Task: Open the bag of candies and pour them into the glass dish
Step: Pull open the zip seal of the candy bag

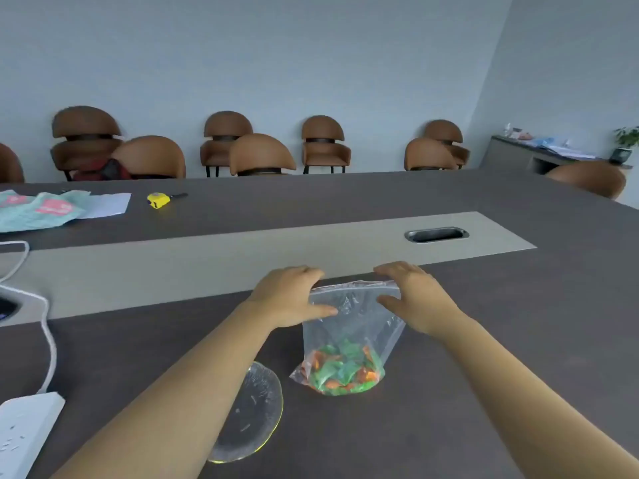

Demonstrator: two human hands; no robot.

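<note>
A clear zip bag (pixel 349 326) stands upright on the dark table (pixel 484 357), with green and orange candies (pixel 340 369) heaped in its bottom. My left hand (pixel 290 295) pinches the left end of the bag's top strip, thumb on the near side. At the right end of the strip my right hand (pixel 415 299) grips the same way. A flat clear glass dish (pixel 256 413) lies on the table to the left of the bag, partly hidden under my left forearm. Whether the zip strip is sealed I cannot tell.
A white power strip (pixel 24 430) with its cable (pixel 48 337) lies at the left edge. Far left are teal packaging (pixel 38 209), paper and a yellow tape measure (pixel 158 200). A cable slot (pixel 436 234) sits in the table's grey centre band. Brown chairs (pixel 323 145) line the wall.
</note>
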